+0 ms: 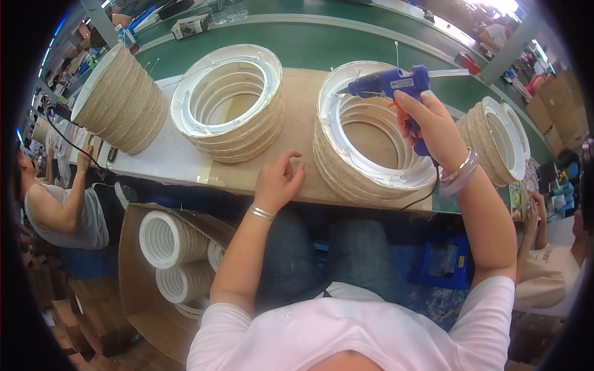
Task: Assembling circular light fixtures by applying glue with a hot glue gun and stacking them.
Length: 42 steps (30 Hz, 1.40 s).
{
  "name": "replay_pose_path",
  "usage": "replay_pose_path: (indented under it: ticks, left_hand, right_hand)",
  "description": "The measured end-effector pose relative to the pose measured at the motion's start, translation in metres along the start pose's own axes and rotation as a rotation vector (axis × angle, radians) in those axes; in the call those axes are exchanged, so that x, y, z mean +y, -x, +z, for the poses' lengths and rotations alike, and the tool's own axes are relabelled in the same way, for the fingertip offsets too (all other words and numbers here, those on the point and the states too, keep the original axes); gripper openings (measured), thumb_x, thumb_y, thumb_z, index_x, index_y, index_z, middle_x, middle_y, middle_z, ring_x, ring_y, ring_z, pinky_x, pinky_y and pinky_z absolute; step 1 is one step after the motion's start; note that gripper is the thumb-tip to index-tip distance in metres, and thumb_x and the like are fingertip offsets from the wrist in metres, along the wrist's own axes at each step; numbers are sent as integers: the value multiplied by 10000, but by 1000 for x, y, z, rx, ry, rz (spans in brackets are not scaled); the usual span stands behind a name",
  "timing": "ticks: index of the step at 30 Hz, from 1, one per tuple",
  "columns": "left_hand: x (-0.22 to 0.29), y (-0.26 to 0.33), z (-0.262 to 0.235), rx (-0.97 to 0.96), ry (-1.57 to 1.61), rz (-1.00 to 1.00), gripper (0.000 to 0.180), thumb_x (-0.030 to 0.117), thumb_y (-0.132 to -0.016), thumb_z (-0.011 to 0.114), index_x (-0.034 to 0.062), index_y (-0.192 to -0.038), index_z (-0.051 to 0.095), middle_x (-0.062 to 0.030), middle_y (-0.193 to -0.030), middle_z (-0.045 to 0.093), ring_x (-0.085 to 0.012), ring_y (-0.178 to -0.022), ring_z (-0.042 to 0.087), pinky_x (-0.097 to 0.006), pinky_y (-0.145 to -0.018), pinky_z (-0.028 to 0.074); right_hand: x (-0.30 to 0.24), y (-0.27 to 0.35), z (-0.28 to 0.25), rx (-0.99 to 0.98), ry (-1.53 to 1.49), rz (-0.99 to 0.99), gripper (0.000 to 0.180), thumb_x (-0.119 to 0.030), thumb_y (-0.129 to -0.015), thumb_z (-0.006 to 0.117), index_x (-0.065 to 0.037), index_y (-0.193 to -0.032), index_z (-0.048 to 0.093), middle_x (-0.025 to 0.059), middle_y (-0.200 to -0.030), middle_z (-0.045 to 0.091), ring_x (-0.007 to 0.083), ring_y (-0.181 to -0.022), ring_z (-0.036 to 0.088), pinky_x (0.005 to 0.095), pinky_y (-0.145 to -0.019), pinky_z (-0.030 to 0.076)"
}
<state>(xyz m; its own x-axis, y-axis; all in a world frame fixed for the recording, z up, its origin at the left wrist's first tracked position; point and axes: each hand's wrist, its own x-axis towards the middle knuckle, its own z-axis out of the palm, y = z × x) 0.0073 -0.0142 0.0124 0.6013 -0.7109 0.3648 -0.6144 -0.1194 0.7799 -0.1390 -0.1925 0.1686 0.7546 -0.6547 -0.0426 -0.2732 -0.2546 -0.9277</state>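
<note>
My right hand (430,120) is closed round the handle of a blue hot glue gun (405,80), with a finger by its orange trigger. A pale glue stick (450,73) juts from the gun's back, and its nozzle points left over the rim of a stack of beige, ribbed, drum-shaped shades (334,157) with white inner rings. Left of that stack, my left hand (279,179) hovers near the table's front edge, loosely curled, thumb and forefinger apart, nothing visible in it. A second such stack (247,139) stands upright farther left.
Another shade stack (127,102) leans at the far left; more (486,139) lie tilted at the right. Below left, a cardboard box (139,290) holds several ribbed shades. The gun's black cord (427,196) hangs over the table edge. Co-workers sit on both sides. A green bench (309,43) runs behind.
</note>
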Motion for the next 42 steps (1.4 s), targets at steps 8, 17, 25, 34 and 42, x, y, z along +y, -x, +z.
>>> replay_pose_path:
  ticks: [8,17,25,34,42]
  left_hand:
    - [1,-1,0,1,3,15,160,97,-713,569,52,-862,535,-45,-423,353,-130,-358,331,-259,-387,273]
    - [1,-1,0,14,2,32,156,84,-711,567,50,-859,532,-42,-422,352,-125,-357,332,-255,-385,272]
    - [0,1,0,5,4,17,161,82,-710,568,46,-863,532,-37,-426,349,-115,-364,330,-249,-390,278]
    - [-2,-2,0,13,-8,9,165,121,-706,570,61,-855,533,-43,-425,372,-155,-359,379,-278,-387,303]
    - [-3,-1,0,16,18,2,145,74,-724,557,48,-865,535,-10,-447,330,-77,-401,304,-225,-402,254]
  right_hand:
    - [3,2,-4,0,-54,8,287,-323,-788,503,-60,-675,485,-1,-537,456,56,-436,404,183,-412,323]
    - [7,-1,-5,-27,-37,-1,292,-328,-783,513,-59,-673,483,-3,-540,452,54,-435,401,183,-407,316]
    - [5,3,-4,-4,49,4,296,-324,-786,515,-48,-682,493,-1,-555,467,50,-454,425,174,-406,322]
    - [-8,28,-14,-54,-109,-43,303,-308,-797,477,-11,-834,519,69,-703,567,81,-595,500,176,-435,383]
    - [0,71,-20,-14,-100,90,318,-350,-771,526,-35,-814,545,1,-629,501,29,-524,408,151,-467,301]
